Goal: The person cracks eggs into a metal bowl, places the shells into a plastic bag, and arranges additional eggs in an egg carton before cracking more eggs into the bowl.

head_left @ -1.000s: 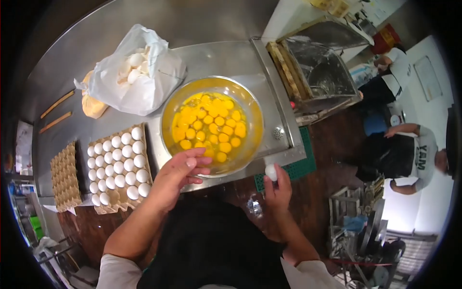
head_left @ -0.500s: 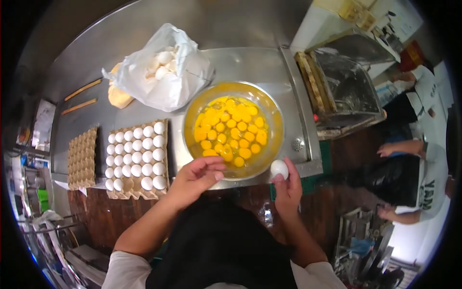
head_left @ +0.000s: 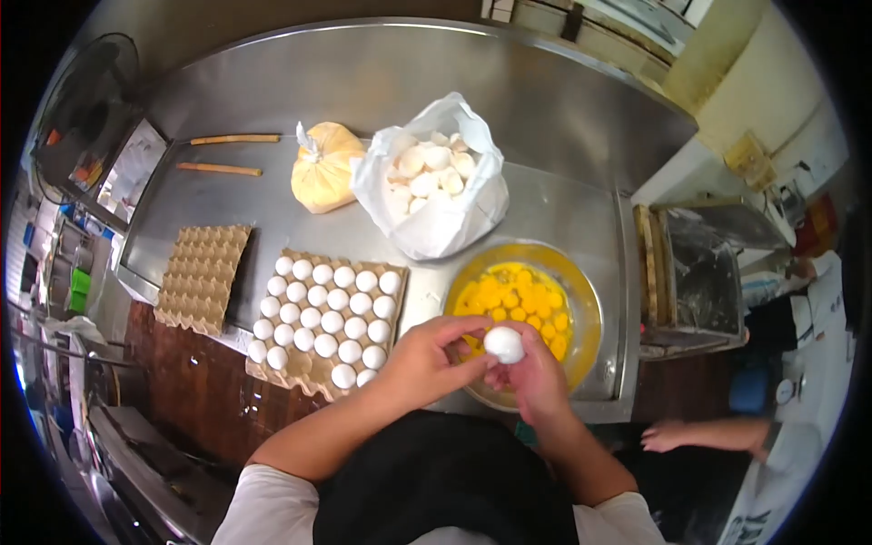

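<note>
My right hand (head_left: 536, 377) is closed around a white egg (head_left: 503, 344), held over the near left part of a large metal bowl (head_left: 589, 350). My left hand (head_left: 436, 359) comes in from the other side, thumb and fingers apart, its fingertips right at the egg's edge. The egg's shell looks whole. Many yellow yolks (head_left: 518, 295) lie in clear egg white inside the bowl; my hands hide part of them. Left of the bowl, a cardboard egg tray (head_left: 309, 371) holds rows of white eggs, with bare cups along its near side.
Behind the bowl stands a white plastic bag (head_left: 445, 236) of eggshells. Beside it sits a tied bag of yellowish stuff (head_left: 325, 173). Farther left are two wooden sticks (head_left: 218, 170) and a bare egg tray (head_left: 204, 277). Another person's arm (head_left: 718, 436) shows at right.
My right hand has brought the egg from beside the bowl's right rim to over its near left part, where my left hand meets it. The view has turned, shifting the table contents rightward.
</note>
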A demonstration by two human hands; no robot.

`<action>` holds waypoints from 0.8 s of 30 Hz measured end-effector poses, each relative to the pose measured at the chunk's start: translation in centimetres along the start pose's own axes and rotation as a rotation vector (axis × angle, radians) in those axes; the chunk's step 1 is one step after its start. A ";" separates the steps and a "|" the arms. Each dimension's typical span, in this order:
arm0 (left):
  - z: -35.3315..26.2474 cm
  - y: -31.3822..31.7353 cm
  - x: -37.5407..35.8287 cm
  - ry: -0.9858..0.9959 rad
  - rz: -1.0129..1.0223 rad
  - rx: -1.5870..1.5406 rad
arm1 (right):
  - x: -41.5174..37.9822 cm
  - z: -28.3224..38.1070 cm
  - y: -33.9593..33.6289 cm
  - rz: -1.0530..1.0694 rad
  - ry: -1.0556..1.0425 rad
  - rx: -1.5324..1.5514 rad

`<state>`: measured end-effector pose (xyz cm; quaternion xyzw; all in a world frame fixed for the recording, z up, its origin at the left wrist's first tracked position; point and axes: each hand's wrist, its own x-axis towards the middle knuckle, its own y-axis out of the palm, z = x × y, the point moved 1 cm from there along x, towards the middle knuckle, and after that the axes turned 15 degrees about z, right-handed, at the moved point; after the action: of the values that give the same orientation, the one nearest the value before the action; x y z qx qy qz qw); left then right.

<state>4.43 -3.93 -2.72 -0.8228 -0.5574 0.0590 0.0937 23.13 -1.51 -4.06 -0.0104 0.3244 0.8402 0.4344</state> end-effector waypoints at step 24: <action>0.7 1.7 9.8 -0.032 0.080 0.328 | 3.2 1.6 -7.0 -0.087 -0.092 -0.246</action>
<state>9.48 4.67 -3.67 -0.8169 -0.5087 0.1660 0.2152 26.67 4.56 -7.52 -0.0391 0.1981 0.8536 0.4803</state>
